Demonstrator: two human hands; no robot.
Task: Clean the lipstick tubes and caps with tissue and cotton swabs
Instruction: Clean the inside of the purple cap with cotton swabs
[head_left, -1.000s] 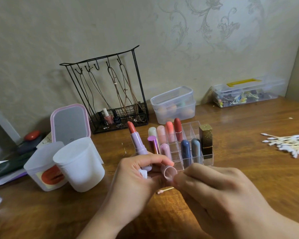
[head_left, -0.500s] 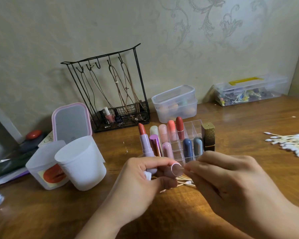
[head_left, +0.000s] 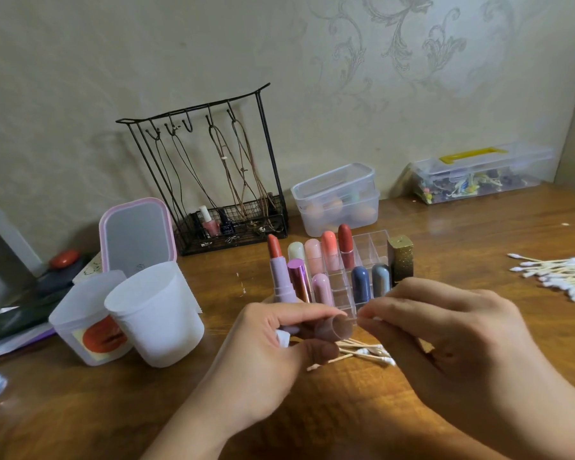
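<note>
Table: a brown wooden table (head_left: 462, 247) runs the full width below a pale patterned wall.
Wire stand: a black wire jewellery stand (head_left: 210, 180) sits far centre-left against the wall, cords hanging from its hooks and small bottles in its basket.
Mirror: a pink-framed rectangular mirror (head_left: 136, 234) leans just left of the stand.
Cups: two white plastic cups (head_left: 153, 313) stand near left, touching, the left one bearing an orange label.
Organiser: a clear acrylic compartment organiser (head_left: 370, 250) stands at centre, holding capped and uncapped lipsticks in pink, coral, red, blue and grey.
Left hand: the left hand (head_left: 263, 356) grips a lilac lipstick tube with an orange-red bullet (head_left: 279, 277), upright and tilted slightly left, and also holds a translucent mauve cylindrical cap (head_left: 337, 327) between thumb and forefinger, open end facing right.
Right hand: the right hand (head_left: 455, 343) pinches what seems to be a white-tipped cotton swab (head_left: 374, 318) at the cap's mouth; motion blur hides the stick.
Swab pile: fresh white-tipped cotton swabs (head_left: 565, 277) lie far right, well apart from the hands.
Used swabs: a few wooden-stick swabs (head_left: 365, 353) lie on the table under the hands.
</note>
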